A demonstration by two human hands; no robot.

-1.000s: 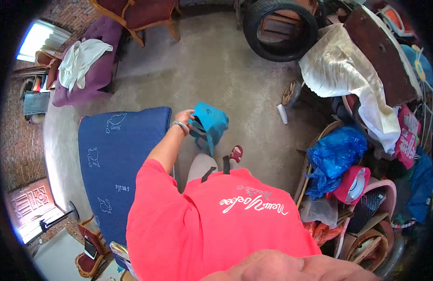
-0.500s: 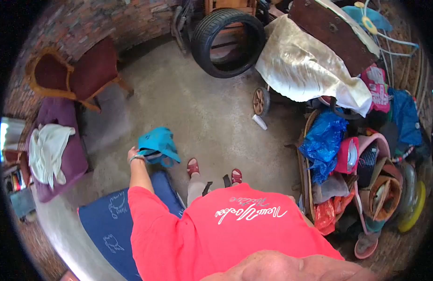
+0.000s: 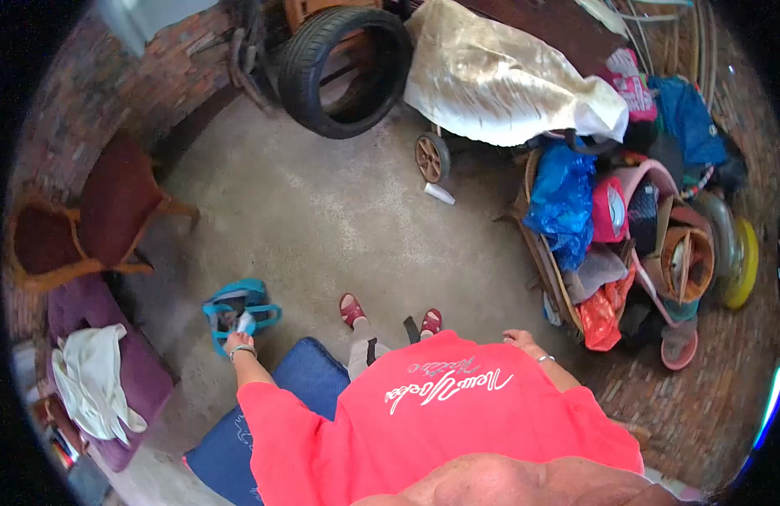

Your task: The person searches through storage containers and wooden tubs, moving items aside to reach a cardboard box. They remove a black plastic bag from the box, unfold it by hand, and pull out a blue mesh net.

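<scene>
My left hand [image 3: 237, 341] is closed on the near edge of a teal bag [image 3: 249, 291], held low over the floor on my left. The bag's mouth faces up, showing dark contents and a small pale thing beside my fingers; what these are is too blurred to tell. My right hand [image 3: 523, 341] hangs out at my right side, with a bracelet at the wrist. Its fingers look loosely apart with nothing in them, away from the pile of goods.
A dark blue mat [image 3: 310, 371] lies by my left leg. A purple cushioned seat [image 3: 154, 379] bears a white cloth [image 3: 99, 379]. Further off stand a wooden chair [image 3: 112, 194], a tyre [image 3: 301, 76] and a wheel [image 3: 431, 158]. Bags, including a blue one [image 3: 563, 202], crowd the right.
The teal bag has turned so its opening shows, and sits further left in view. My right hand has come into sight at my side. The whole view has shifted.
</scene>
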